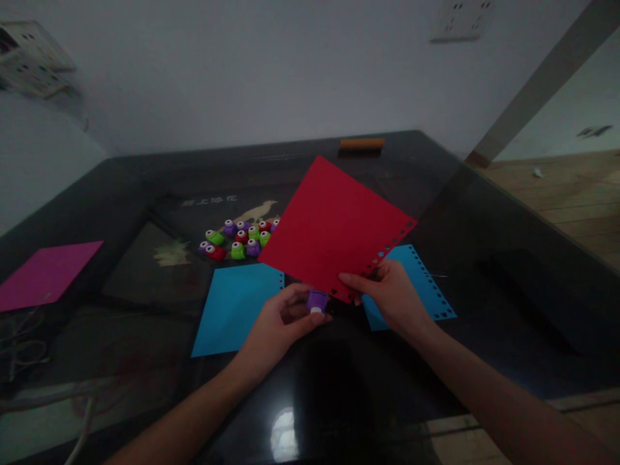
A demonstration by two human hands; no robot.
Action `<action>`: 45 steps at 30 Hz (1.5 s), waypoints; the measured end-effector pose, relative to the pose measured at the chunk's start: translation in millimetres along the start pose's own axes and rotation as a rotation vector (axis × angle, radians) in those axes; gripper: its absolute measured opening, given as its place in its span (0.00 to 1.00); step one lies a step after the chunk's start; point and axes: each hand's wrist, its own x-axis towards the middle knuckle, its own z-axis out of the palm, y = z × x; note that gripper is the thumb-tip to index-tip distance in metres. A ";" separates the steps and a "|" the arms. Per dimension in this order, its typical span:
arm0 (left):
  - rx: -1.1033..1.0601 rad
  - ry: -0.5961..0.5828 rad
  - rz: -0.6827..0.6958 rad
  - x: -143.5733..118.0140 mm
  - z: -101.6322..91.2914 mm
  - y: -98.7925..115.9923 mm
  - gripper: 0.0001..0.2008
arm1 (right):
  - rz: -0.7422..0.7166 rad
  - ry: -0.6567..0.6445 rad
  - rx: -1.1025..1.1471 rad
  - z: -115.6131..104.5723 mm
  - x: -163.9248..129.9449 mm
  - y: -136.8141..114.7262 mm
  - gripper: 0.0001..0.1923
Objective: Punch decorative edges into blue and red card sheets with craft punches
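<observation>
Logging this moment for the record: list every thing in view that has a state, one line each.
red sheet: held up, holes punched along one edge
purple punch: gripped, at the red sheet's edge
left hand: closed on the purple punch
right hand: pinching the red sheet
blue sheets: flat, edges punched
magenta sheet: flat
loose punches: clustered on table

- A dark glossy table (484, 232) is seen;
- two blue sheets (237, 307) are laid near its front edge;
- a pink sheet (46, 274) is laid at left;
- small punches (237, 239) are clustered mid-table;
- an orange bar (361, 144) is set at the far edge.
</observation>
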 end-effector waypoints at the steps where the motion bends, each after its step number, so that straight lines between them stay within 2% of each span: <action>1: 0.006 0.001 0.004 -0.3 0.3 -0.1 0.16 | 0.000 -0.001 -0.011 0.1 -0.5 0.2 0.11; 17: 0.049 0.040 -0.007 -2.0 1.8 2.4 0.17 | -0.033 -0.026 -0.058 0.6 -3.7 -1.2 0.10; 24: 0.046 0.037 0.016 -0.3 0.8 -0.2 0.17 | -0.118 -0.001 -0.126 5.2 -9.3 -6.5 0.07; 35: -0.009 0.143 -0.014 -1.6 5.3 4.4 0.12 | -0.252 -0.061 -0.234 6.1 -10.5 -2.8 0.10; 45: -0.034 0.084 0.027 -1.3 2.8 -3.0 0.11 | -0.263 -0.080 -0.257 10.8 -11.9 -4.6 0.07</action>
